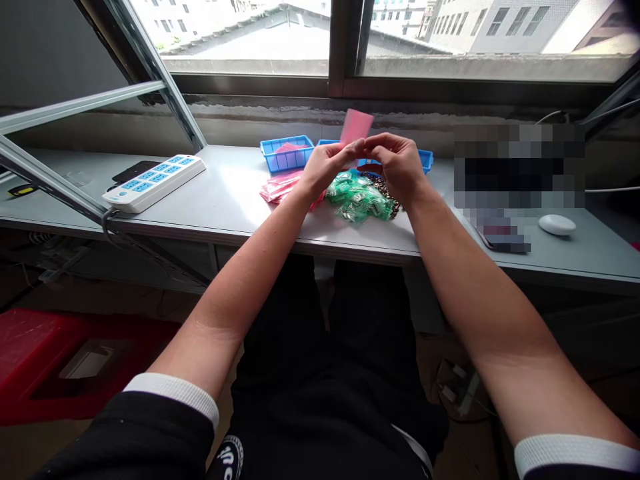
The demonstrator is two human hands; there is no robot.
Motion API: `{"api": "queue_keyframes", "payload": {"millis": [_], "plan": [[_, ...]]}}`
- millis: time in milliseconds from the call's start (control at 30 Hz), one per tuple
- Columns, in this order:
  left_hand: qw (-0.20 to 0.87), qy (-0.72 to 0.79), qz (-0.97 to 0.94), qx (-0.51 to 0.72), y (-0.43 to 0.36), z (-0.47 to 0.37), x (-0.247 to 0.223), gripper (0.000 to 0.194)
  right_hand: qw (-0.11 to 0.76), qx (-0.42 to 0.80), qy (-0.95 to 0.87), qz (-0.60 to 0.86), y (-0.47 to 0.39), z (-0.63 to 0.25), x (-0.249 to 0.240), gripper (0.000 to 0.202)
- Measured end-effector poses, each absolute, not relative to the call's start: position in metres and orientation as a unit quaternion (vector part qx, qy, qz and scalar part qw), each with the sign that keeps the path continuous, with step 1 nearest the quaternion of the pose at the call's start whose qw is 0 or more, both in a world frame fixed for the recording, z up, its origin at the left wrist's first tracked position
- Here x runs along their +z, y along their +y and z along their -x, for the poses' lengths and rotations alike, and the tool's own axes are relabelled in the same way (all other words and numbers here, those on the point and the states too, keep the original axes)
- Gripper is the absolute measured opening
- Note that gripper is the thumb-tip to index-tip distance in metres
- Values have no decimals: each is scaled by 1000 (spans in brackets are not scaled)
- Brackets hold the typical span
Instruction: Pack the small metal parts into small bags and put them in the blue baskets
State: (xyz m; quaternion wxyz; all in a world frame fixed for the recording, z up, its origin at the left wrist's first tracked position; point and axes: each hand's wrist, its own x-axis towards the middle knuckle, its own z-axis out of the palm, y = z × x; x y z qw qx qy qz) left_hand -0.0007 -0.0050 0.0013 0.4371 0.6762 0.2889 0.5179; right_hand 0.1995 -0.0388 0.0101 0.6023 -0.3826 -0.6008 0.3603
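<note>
A pink plastic bag (pixel 356 125) stands up from my fingers above the middle of the table. My left hand (pixel 327 165) is closed in a pinch on its lower part. Close against it, my right hand (pixel 397 160) is also closed, fingertips meeting my left fingertips beside the bag; what they pinch is hidden. Just below my hands lies a heap of small green clear packets (pixel 357 197). Dark metallic small pieces (pixel 395 205) lie along the heap's right side. To the left rests a pile of flat pink bags (pixel 281 186), partly covered by my left forearm.
A blue basket (pixel 287 160) with pink pieces stands behind the pile. Another blue basket (pixel 426 160) is partly hidden by my right hand. A white power strip (pixel 155 183) lies left, near a metal frame (pixel 175 107). At right is a white mouse (pixel 557 225).
</note>
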Motion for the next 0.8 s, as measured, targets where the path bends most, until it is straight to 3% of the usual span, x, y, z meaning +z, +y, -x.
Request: {"api": "queue_keyframes", "payload": {"millis": [100,233,433,533,800], "plan": [[457,279,-668,517,5,-3,-4,62,597,360,-607,381,-40,-198,9,18],[467,285,-646,533,15,-3,-9,54,604,333,-589,421,-36,-200,11,19],[484,274,-627,545,20,-1,-10,34,603,310,-567,468,-15,-209,3,48],[483,278,-619,554,19,-1,-8,21,599,323,-566,465,-13,-213,1,44],[452,311,-620,561,12,1,-1,16,610,320,-553,469,-17,-212,4,24]]}}
